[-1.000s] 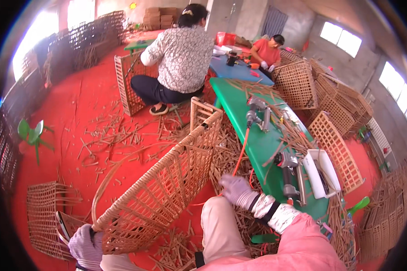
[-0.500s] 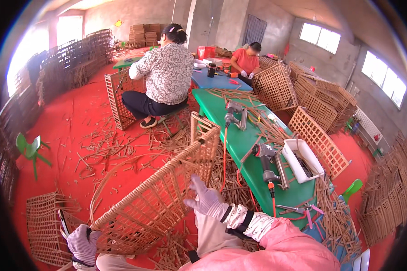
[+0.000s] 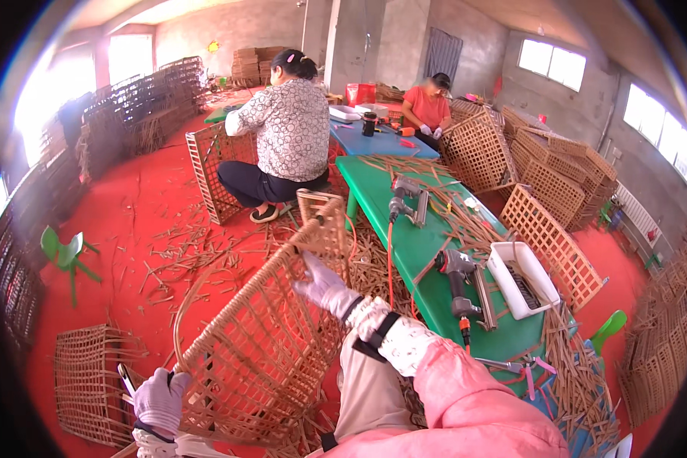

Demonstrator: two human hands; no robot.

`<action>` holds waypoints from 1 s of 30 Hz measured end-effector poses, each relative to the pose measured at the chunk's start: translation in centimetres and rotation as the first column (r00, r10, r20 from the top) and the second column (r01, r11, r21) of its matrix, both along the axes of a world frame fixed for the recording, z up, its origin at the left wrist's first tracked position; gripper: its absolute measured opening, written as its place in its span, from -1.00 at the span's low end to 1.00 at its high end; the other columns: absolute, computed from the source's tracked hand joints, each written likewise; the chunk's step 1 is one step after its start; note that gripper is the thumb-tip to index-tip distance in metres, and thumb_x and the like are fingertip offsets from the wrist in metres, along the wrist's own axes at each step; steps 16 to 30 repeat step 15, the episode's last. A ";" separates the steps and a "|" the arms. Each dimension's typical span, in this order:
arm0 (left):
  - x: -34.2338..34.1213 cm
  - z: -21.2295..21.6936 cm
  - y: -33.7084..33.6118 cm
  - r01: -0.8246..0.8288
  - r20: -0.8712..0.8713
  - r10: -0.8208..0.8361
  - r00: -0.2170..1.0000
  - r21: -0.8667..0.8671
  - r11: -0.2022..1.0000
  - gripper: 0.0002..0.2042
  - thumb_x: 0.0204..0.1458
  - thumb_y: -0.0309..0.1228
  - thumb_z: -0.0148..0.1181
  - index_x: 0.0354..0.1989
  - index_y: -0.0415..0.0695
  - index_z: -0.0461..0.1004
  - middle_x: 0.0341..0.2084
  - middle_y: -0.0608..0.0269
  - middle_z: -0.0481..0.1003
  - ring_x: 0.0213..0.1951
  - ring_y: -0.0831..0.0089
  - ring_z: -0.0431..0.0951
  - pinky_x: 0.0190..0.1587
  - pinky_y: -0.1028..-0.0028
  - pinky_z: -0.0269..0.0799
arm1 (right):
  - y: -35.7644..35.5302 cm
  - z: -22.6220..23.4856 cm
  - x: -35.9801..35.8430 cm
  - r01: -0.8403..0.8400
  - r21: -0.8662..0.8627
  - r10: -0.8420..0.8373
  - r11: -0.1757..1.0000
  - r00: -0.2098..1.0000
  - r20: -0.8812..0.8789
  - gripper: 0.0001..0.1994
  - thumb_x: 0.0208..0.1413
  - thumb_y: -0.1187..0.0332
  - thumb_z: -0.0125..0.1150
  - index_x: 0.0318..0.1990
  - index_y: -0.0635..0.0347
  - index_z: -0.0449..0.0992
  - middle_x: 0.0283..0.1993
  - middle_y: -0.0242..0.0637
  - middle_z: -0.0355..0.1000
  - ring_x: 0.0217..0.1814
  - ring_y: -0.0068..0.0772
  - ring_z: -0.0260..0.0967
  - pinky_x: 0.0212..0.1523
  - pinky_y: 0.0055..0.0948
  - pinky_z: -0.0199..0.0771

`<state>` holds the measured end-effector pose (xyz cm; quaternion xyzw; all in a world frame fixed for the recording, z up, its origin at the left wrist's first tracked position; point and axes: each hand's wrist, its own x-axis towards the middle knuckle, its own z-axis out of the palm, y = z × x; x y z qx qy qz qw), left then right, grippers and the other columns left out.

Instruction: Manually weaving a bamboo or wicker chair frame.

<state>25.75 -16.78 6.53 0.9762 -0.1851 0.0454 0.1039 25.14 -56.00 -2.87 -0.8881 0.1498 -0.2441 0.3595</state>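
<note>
A woven wicker basket [image 3: 240, 343] stands tilted in front of me, its wrapped rim running up to the right. My left hand [image 3: 160, 401], in a pale striped glove, is closed at the basket's near left corner. A narrow dark and light object [image 3: 127, 379] sticks out beside that hand; I cannot make out its kind. My right hand [image 3: 322, 285], gloved too, lies against the basket's right side near the far end, its fingers apart. From the left corner a loose cane strand [image 3: 182, 320] curves upward.
At right, a green table [image 3: 366, 187] bears two nail guns [image 3: 459, 284], a white tray [image 3: 538, 298], pliers [image 3: 504, 365] and loose strips. Two co-workers [image 3: 294, 130] sit farther off. Another basket [image 3: 91, 382] lies at left, near a green stool [image 3: 69, 248]. Cane scraps cover the red floor.
The basket's far end has swung left. My right hand has moved up and left onto the basket's side. My left hand stays at the near corner. The view has shifted slightly.
</note>
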 end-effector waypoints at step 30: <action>15.2 -6.0 6.0 -0.103 -0.121 0.110 0.987 0.058 0.993 -0.50 0.04 0.04 -0.09 -0.34 -0.22 0.51 -0.33 -0.20 0.46 -0.16 -0.08 0.43 -0.09 0.13 0.30 | 6.8 -13.8 -7.7 -0.268 0.377 0.448 0.886 0.701 -0.554 -0.47 0.00 -0.02 0.04 0.06 0.13 0.39 0.04 -0.08 0.38 0.09 -0.25 0.34 0.14 -0.37 0.25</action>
